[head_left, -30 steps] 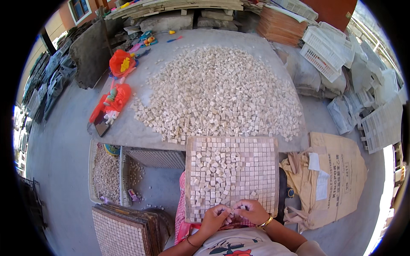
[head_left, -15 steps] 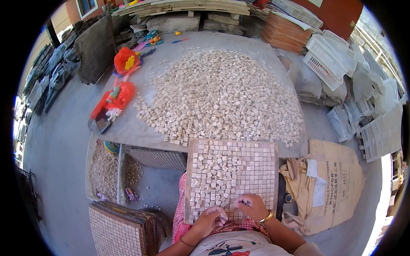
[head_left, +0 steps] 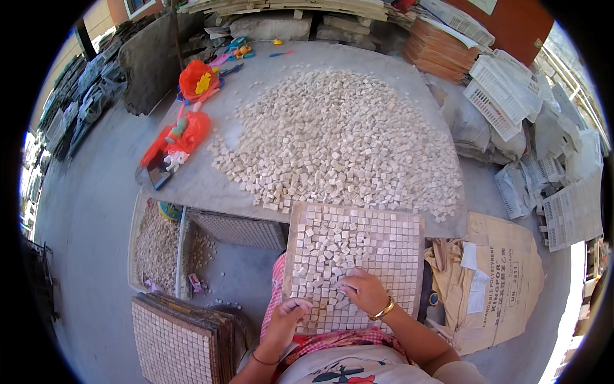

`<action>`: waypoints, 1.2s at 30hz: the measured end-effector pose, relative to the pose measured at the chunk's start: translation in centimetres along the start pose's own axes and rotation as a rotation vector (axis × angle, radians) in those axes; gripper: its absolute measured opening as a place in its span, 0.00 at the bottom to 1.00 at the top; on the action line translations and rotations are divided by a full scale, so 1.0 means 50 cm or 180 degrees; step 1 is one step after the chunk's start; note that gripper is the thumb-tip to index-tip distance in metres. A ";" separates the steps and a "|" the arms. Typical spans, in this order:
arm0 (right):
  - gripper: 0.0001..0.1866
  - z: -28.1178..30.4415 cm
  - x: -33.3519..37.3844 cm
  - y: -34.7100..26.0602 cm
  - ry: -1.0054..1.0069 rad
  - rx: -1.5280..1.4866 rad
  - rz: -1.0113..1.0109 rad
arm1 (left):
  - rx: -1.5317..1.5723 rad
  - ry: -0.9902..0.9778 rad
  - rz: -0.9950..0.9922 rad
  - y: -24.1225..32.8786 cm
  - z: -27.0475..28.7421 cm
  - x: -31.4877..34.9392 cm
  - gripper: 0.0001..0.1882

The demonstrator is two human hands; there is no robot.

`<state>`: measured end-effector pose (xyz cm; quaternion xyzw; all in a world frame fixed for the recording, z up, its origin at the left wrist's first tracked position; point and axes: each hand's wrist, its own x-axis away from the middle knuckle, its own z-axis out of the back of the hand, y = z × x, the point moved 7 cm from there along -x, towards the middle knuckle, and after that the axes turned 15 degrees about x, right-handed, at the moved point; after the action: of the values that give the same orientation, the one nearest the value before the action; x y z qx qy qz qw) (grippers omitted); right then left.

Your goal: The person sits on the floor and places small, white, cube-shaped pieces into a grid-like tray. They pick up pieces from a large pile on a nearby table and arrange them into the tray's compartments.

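A square grid board (head_left: 390,256) of small beige mosaic tiles rests tilted on my lap against the table edge. Loose tiles (head_left: 332,246) lie scattered over its left and middle part. My right hand (head_left: 363,291), with a gold bangle on the wrist, lies on the loose tiles near the board's middle, fingers spread. My left hand (head_left: 288,317) is at the board's lower left corner, fingers curled, seemingly pinching a tile. A large heap of loose beige tiles (head_left: 339,137) covers the grey table (head_left: 192,185) beyond the board.
A stack of filled tile boards (head_left: 176,336) stands at lower left. White trays with small tiles (head_left: 157,246) sit under the table. Red and orange bags (head_left: 185,131) lie on the table's left. Brown paper sacks (head_left: 499,275) are at right, white plastic grids (head_left: 505,89) at back right.
My right hand moved up from the board's lower edge onto the loose tiles in the middle. My left hand stays near the lower left corner.
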<state>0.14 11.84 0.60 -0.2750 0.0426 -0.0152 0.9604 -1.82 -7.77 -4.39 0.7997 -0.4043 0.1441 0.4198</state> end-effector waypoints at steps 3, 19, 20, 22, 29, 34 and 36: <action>0.05 -0.008 0.006 0.000 -0.0105 0.0107 0.0023 | -0.0263 0.0160 -0.0074 -0.008 0.002 0.016 0.07; 0.05 -0.013 -0.005 -0.036 0.0179 0.0638 0.0455 | -0.3084 -0.0230 -0.1657 0.080 -0.093 -0.004 0.05; 0.05 -0.009 -0.005 -0.027 0.0172 0.0432 0.0352 | -0.3311 -0.0350 -0.1841 0.072 -0.103 -0.007 0.06; 0.05 0.011 -0.002 0.007 -0.0623 -0.1159 -0.0862 | -0.3595 -0.0468 -0.2086 0.057 -0.111 -0.005 0.07; 0.08 0.010 0.076 0.059 -0.0757 -0.3451 -0.1171 | -0.4249 -0.0697 -0.2329 0.029 -0.138 -0.007 0.03; 0.09 -0.003 0.102 0.048 -0.0398 -0.1491 -0.0539 | -0.4695 -0.0990 -0.2499 0.023 -0.157 -0.003 0.04; 0.08 -0.007 0.104 0.024 -0.0482 -0.1053 -0.0520 | -0.4830 -0.1111 -0.2701 0.011 -0.155 0.002 0.04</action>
<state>5.27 12.40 -0.71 -0.4320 -0.0503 -0.0652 0.8981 -1.35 -1.92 0.67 0.3991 -0.1186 -0.4547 0.7874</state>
